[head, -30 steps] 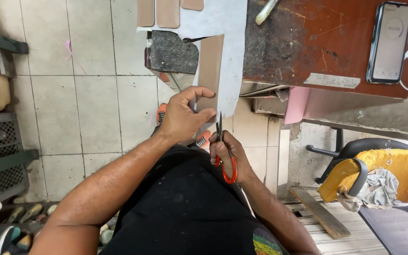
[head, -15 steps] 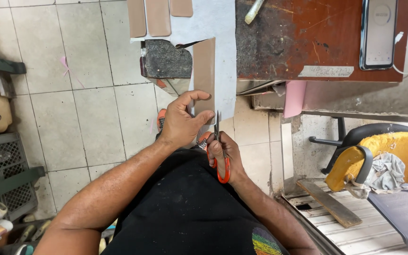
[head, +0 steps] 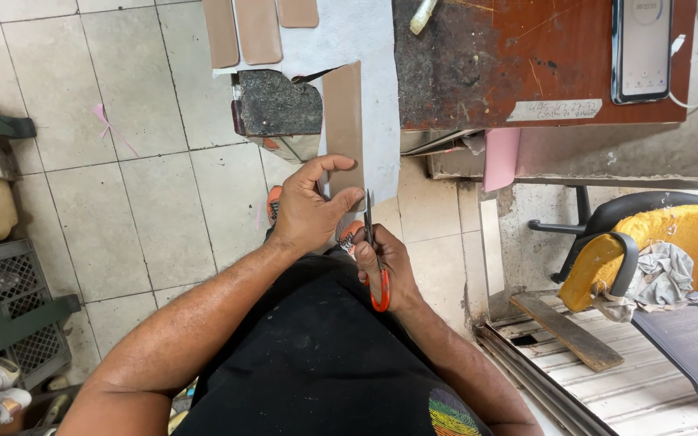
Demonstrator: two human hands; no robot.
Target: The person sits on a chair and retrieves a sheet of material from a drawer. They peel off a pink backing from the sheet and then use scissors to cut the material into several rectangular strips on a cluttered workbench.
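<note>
My left hand [head: 313, 208] pinches the near end of a pale grey sheet [head: 365, 48] that has a long tan strip [head: 343, 113] stuck on it. My right hand [head: 385, 262] grips red-handled scissors [head: 375, 258], blades pointing up at the sheet's near edge just right of the tan strip. More tan pieces [head: 257, 28] lie on the sheet's far end. The sheet drapes from a dark block [head: 276, 103] and the worn wooden table [head: 519, 60] down toward my lap.
A phone [head: 644, 48] with a white cable lies on the table's right part. A pink sheet [head: 501, 157] hangs below the table edge. A chair with yellow padding and a rag [head: 656, 258] stands at the right. Dark crates [head: 10, 299] and shoes sit at the left on the tiled floor.
The view has shifted slightly. My left hand's fingers have spread a little on the sheet; the scissors stay at the sheet's edge in about the same place.
</note>
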